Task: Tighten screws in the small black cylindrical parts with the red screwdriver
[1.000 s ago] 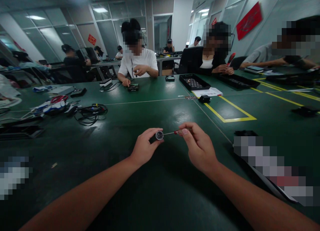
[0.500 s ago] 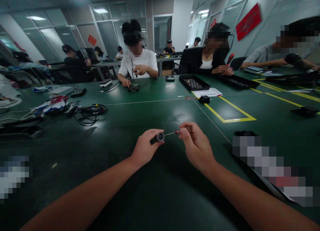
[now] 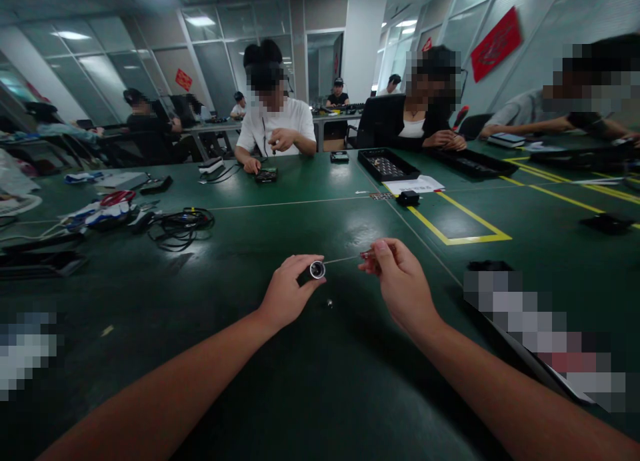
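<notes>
Right, left hand (image 3: 286, 294) pinching small round metal part (image 3: 317, 269), right hand (image 3: 400, 281) pinching thin screwdriver (image 3: 350, 256), tip at part, both above tabletop (image 3: 250, 261) nr near edge, tiny screw (image 3: 329, 304) just below.

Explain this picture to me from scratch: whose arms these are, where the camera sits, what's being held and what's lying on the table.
There is no machine here. The camera is worn on a person's head and looks down and forward, so the two bare arms coming in from the bottom are that person's own. The left hand pinches a small round metal part. The right hand holds a thin screwdriver whose tip points at that part. A tiny bright speck, possibly a screw, lies on the green table just below. Farther off are a tangle of black cables, a black tray and a yellow taped outline. Other people sit across the table, working with their own hands.
</notes>
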`<state>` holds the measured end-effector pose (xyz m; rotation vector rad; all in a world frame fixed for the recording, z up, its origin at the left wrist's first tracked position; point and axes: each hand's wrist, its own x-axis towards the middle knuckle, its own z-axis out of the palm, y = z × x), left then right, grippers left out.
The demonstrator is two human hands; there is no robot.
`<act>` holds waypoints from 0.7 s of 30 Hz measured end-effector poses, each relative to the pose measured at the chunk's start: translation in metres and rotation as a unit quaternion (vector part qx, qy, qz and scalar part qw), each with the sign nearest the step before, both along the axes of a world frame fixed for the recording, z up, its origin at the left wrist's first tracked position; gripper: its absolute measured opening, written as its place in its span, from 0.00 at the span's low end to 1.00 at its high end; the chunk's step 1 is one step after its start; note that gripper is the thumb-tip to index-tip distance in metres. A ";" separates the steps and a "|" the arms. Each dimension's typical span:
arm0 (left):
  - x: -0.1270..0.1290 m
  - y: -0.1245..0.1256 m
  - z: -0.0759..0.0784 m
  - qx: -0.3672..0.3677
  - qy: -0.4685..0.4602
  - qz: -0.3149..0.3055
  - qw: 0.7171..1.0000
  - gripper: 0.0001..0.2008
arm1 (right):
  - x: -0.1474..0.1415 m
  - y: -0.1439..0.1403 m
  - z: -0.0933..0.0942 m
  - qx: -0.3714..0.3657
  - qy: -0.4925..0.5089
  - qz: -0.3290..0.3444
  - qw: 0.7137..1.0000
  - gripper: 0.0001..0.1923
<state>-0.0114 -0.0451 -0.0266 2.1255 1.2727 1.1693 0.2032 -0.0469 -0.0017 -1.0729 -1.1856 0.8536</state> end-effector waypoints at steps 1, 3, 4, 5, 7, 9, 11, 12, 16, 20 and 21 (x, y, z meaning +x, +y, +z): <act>0.000 0.000 0.000 0.002 0.002 -0.002 1.000 0.18 | -0.001 -0.003 0.002 0.012 -0.029 -0.006 0.999 0.14; 0.000 0.000 -0.001 0.005 0.004 -0.003 1.000 0.18 | -0.003 -0.009 0.006 0.037 -0.068 -0.017 0.997 0.14; 0.000 0.000 -0.001 0.002 0.005 -0.003 1.000 0.18 | -0.004 -0.011 0.008 0.046 -0.079 -0.021 0.996 0.13; 0.000 0.000 -0.001 -0.002 0.006 -0.004 1.000 0.18 | -0.004 -0.012 0.009 0.053 -0.085 -0.021 0.995 0.13; 0.000 -0.001 -0.001 -0.013 0.005 -0.007 1.000 0.19 | -0.004 -0.014 0.009 0.062 -0.094 -0.014 0.993 0.13; -0.001 -0.001 -0.001 -0.021 0.005 -0.017 1.000 0.20 | -0.003 -0.015 0.008 0.070 -0.105 -0.004 0.992 0.13; 0.000 -0.002 -0.001 -0.022 0.006 -0.028 0.999 0.20 | -0.003 -0.015 0.007 0.076 -0.115 0.002 0.990 0.12; 0.000 -0.002 0.000 -0.021 0.009 -0.032 0.999 0.19 | -0.002 -0.016 0.007 0.078 -0.118 0.003 0.990 0.12; 0.000 -0.004 0.005 -0.022 0.025 -0.028 0.999 0.17 | -0.001 -0.016 0.010 0.084 -0.113 -0.009 0.990 0.12; -0.003 -0.004 0.013 -0.022 0.040 -0.020 0.999 0.18 | 0.000 -0.016 0.015 0.101 -0.089 -0.036 0.990 0.12; -0.004 -0.004 0.015 -0.026 0.044 -0.016 0.999 0.19 | 0.000 -0.016 0.015 0.105 -0.084 -0.042 0.990 0.12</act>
